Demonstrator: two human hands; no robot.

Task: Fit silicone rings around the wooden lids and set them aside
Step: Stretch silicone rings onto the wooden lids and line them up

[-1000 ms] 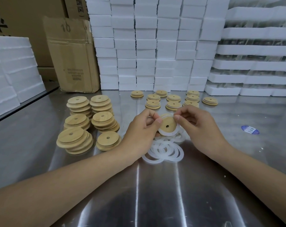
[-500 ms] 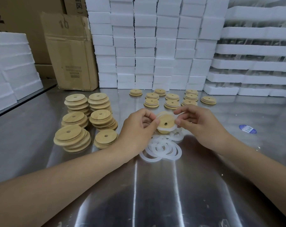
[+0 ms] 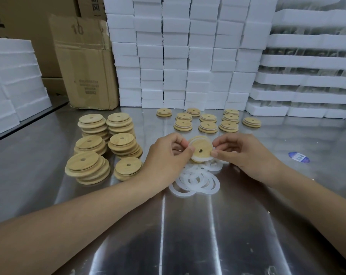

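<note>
Left hand (image 3: 168, 155) and right hand (image 3: 241, 153) pinched opposite edges of a light, stiff wooden lid (image 3: 201, 148), its soft stretchy silicone ring (image 3: 202, 160) likely best worked at the rim.

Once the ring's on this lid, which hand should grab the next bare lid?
Probably the left. The left hand pinches the held lid right beside the bare lid stacks. The right hand is on the lid's far side and would have to cross over.
</note>
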